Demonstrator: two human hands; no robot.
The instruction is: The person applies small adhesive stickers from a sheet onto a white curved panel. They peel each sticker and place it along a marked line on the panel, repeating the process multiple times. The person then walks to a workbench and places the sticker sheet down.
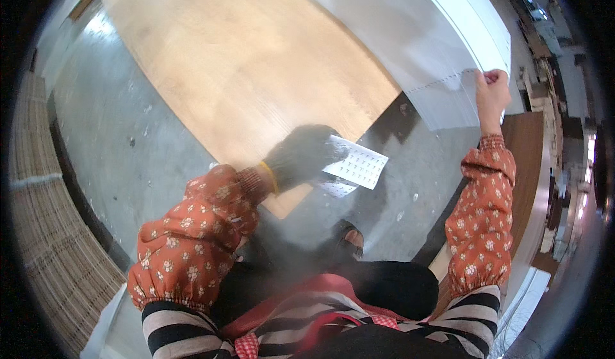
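Note:
My left hand (304, 157), in a dark glove with a yellow cuff, is over the near end of a light wood-coloured board (256, 51). It is closed on a white sheet (359, 162) printed with rows of small dark marks, like a label sheet. A second white sheet (338, 187) shows just below it. Motion blurs the glove, so single fingers do not show. Off to the right, my bare right hand (493, 96) pinches the edge of a large thin white sheet (442, 58) with a dashed line across it.
Grey concrete floor (122, 109) surrounds the board. A stack of brown corrugated cardboard (54, 231) rises at the left. Beside my right arm stands a brown wood-grain panel stack (535, 167). More stacked boards (544, 96) line the far right. My foot (351, 238) is below the label sheets.

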